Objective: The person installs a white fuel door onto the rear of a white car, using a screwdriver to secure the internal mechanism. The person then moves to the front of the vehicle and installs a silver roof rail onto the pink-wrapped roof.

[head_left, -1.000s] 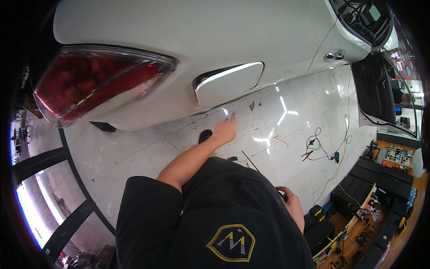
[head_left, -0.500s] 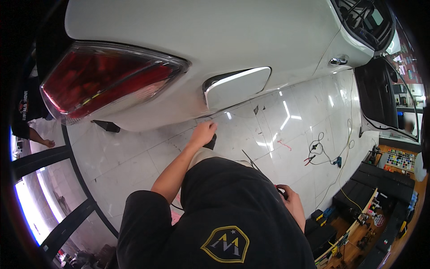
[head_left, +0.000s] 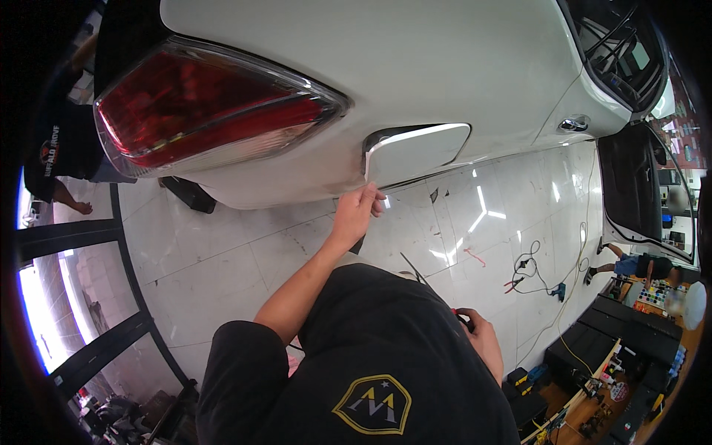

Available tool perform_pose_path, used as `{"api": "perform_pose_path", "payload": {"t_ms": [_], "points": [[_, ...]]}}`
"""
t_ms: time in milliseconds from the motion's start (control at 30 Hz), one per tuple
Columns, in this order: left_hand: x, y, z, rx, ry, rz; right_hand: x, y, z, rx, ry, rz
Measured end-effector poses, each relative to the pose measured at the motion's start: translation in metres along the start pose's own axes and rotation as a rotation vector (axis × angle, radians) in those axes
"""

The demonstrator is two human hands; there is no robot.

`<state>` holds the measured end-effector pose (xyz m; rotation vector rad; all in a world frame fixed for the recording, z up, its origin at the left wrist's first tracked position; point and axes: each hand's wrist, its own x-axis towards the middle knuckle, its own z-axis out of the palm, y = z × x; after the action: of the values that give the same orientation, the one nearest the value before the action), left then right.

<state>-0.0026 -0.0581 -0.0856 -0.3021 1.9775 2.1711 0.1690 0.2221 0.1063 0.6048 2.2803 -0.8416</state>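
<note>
Two bare hands show, each partly concealed. The left hand point(head_left: 354, 213) is raised at the lower left corner of a white, rounded-rectangular, glossy flap point(head_left: 419, 150), which stands ajar from the side of a white, smooth-painted car point(head_left: 452, 67), to the right of its large red-and-clear plastic tail light point(head_left: 215, 111). Its fingers are bent, the thumb side up against that corner; whether they grip the edge, merely touch it or stop just short, I cannot tell, since the back of the hand covers the spot. Dark gaps show along the flap's left and upper edges, but what lies behind it is hidden

The right hand point(head_left: 486, 345) is low beside a black cloth shirt point(head_left: 356, 348), its fingers curled around a small dark object with a red spot point(head_left: 465, 321); the shirt cuts off much of both, so the object's kind cannot be made out. A thin, dark, straight rod point(head_left: 414, 265) juts from behind the shirt, its lower end out of sight. Below the left hand, a black shoe point(head_left: 359, 247) is mostly covered

On the white tiled floor point(head_left: 245, 252) lies a tangle of dark cable point(head_left: 528, 263). At the left rim, a co-worker in a dark shirt point(head_left: 67, 144) is cut off, head lost in shadow
</note>
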Motion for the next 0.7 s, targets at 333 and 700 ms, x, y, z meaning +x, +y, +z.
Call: {"api": "perform_pose_path", "payload": {"t_ms": [333,700], "points": [[-0.013,0.053,0.008,0.022,0.01,0.178,0.002,0.007,0.006,-0.024,-0.022,0.013],[-0.011,0.067,0.027,-0.217,0.384,0.433,-0.005,0.012,0.009,0.035,0.002,0.078]]}}
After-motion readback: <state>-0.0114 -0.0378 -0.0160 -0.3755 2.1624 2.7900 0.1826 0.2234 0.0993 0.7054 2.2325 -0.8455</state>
